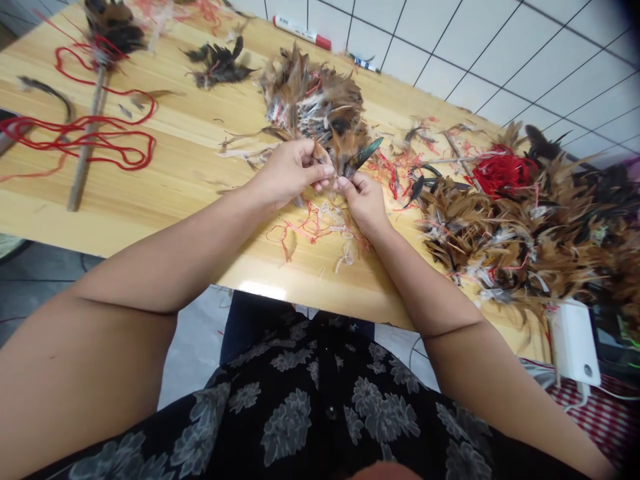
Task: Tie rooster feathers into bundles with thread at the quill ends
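Observation:
Both my hands meet over the wooden table [180, 200], close together at its middle. My left hand [295, 172] is closed in a pinch on a small brown feather [321, 156]. Thumb and fingers of my right hand [369, 202] pinch the base of a little feather bunch [346, 155], brown with one dark green feather pointing up to the right. Just beyond my fingers lies a heap of brown feather bundles [315, 93], some showing pale quills and red ties. Loose red and white thread scraps [317, 223] are scattered below my hands.
At right is a large pile of brown feathers [555, 227] with a red thread tangle [505, 171] and a white box [575, 340] at the table edge. On the left lie a feather-topped stick [87, 153], red cord [120, 140] and dark feathers [217, 65]. A red-capped marker [303, 32] rests by the tiled wall.

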A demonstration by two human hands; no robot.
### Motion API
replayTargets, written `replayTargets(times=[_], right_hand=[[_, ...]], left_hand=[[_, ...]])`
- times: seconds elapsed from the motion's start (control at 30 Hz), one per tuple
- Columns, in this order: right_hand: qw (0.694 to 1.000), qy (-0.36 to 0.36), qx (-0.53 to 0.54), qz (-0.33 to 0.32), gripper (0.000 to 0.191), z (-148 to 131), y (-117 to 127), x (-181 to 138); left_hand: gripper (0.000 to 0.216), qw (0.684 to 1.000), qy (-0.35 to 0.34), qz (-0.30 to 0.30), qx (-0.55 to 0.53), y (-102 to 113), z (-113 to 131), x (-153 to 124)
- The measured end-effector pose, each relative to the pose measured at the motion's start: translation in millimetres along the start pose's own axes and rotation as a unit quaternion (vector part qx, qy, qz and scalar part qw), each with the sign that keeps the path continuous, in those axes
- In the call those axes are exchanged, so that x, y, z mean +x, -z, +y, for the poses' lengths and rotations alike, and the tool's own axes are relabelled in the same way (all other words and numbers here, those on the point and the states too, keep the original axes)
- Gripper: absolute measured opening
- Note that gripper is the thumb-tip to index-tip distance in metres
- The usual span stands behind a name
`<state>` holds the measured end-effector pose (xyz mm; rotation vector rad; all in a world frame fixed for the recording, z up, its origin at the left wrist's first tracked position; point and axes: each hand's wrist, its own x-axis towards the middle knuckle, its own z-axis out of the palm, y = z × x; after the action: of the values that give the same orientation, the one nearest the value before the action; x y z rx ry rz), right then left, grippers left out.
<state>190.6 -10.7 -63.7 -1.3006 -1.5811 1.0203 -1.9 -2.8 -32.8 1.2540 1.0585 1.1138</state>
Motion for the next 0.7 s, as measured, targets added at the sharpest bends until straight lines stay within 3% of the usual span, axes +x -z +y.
replayTargets(times=[0.3,0.7], right_hand=[[0.999,0.019,-0.028,-0.002,0.053,3.4,1.2,1.9],[0.997,0.027,-0.068,-0.020,0.052,-4.8,-2.0,1.0]], left_hand=[[0.027,0.999,-0.006,-0.001,0.035,7.7,-0.5,2.6],[0.027,0.993,-0.009,-0.005,0.114,-0.6,-0.5,0.4]])
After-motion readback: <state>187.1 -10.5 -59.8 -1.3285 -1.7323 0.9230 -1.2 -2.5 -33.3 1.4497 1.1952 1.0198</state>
